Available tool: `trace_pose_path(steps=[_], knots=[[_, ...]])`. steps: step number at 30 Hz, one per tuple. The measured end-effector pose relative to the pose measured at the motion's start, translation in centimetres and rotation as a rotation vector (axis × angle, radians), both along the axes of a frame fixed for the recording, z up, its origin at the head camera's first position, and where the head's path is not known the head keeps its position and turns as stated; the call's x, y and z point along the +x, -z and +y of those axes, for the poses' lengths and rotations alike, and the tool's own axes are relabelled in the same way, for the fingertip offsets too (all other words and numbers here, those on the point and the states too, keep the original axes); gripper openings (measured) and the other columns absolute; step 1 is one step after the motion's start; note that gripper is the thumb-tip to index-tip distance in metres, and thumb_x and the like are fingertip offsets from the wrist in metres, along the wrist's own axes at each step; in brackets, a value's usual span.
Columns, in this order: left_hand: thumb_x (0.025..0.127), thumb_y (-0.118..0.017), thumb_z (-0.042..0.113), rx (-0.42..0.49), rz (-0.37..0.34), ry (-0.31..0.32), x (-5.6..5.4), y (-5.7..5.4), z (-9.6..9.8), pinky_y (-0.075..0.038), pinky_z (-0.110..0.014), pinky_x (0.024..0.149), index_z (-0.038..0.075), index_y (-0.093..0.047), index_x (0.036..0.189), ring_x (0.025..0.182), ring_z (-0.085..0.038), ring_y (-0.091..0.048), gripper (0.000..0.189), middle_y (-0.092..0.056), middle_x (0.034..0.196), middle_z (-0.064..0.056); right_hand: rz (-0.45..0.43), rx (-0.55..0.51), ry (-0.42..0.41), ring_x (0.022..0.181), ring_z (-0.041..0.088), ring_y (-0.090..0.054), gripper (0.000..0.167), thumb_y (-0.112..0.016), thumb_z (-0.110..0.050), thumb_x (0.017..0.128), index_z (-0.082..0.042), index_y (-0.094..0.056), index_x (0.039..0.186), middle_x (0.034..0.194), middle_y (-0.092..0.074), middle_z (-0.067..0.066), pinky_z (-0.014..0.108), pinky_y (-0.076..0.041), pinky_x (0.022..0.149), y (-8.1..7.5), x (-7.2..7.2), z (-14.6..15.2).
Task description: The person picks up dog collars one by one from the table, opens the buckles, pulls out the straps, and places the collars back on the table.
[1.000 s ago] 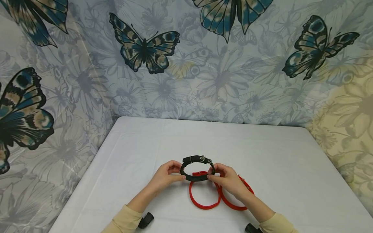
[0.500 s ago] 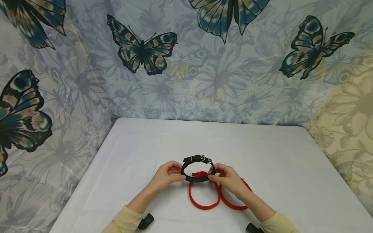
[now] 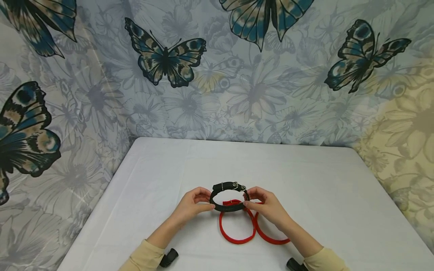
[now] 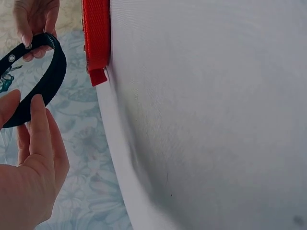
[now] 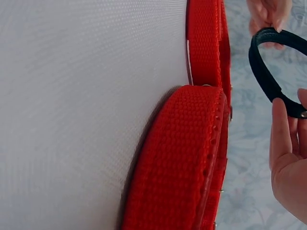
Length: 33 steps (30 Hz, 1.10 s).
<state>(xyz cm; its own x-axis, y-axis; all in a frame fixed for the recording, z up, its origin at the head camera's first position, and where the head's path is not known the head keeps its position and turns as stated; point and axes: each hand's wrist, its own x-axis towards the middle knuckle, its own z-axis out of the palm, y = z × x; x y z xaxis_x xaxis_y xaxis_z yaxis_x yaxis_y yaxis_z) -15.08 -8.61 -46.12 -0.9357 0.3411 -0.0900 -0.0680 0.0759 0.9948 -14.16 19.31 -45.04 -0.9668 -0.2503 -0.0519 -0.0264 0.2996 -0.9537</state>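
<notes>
A black buckled collar (image 3: 229, 207), closed into a loop with its metal buckle at the far side, is held up above the table. My left hand (image 3: 192, 204) pinches its left side between thumb and fingers. On the opposite side, my right hand (image 3: 268, 207) pinches the loop the same way. Both wrist views show the black collar (image 4: 56, 72) between the two hands, clear of the tabletop. Below it stand two red collars, also looped: the left red collar (image 3: 238, 241) and the right red collar (image 3: 272, 241), partly covered by my right hand and forearm.
A white cloth covers the table (image 3: 169, 165). Close to each sleeve is a black device, one on the left (image 3: 169, 258) and one on the right (image 3: 294, 264). Behind the table hangs a butterfly-patterned backdrop (image 3: 217, 109).
The black collar stays held up in both hands, with only a slight shift. My right hand and forearm have moved a little to the right, covering more of the right red collar.
</notes>
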Motion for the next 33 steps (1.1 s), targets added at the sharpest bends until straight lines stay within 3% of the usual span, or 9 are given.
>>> trace_pose_path(steps=[9,15,23,33], knots=[[0.080,-0.079,0.009,-0.055,0.023,-0.001,0.34,0.08,-0.17,-0.051,-0.030,0.082,0.003,-0.063,0.109,0.098,-0.019,-0.062,0.034,-0.066,0.099,-0.005,-0.011,-0.007,-0.004,0.104,0.026,-0.058,0.029,-0.075,-0.015,0.086,-0.003,-0.062,0.110,0.104,-0.065,0.014,0.031,-0.052,0.076,0.12,0.50,-0.08],[0.080,-0.080,0.010,-0.058,0.084,-0.036,0.21,0.06,-0.27,-0.048,-0.034,0.088,0.005,-0.064,0.109,0.099,-0.020,-0.063,0.034,-0.066,0.102,-0.005,-0.019,-0.005,0.005,0.105,0.026,-0.058,0.030,-0.076,-0.014,0.086,-0.003,-0.063,0.110,0.101,-0.066,0.009,0.031,-0.053,0.077,0.11,0.59,-0.25],[0.078,-0.080,0.007,-0.047,0.094,-0.056,0.13,0.08,-0.36,-0.051,-0.024,0.080,0.004,-0.065,0.108,0.096,-0.020,-0.064,0.033,-0.066,0.099,-0.006,-0.001,-0.015,-0.004,0.107,0.029,-0.059,0.031,-0.075,-0.016,0.087,-0.002,-0.062,0.112,0.103,-0.066,0.011,0.030,-0.054,0.079,0.30,0.59,-0.28],[0.079,-0.080,0.008,-0.050,0.112,-0.052,0.11,0.25,-0.24,-0.047,-0.036,0.088,0.004,-0.064,0.108,0.095,-0.019,-0.063,0.033,-0.066,0.098,-0.004,0.018,0.005,-0.012,0.103,0.028,-0.057,0.028,-0.075,-0.015,0.087,-0.004,-0.063,0.110,0.100,-0.066,0.008,0.029,-0.054,0.077,0.45,0.43,-0.15]])
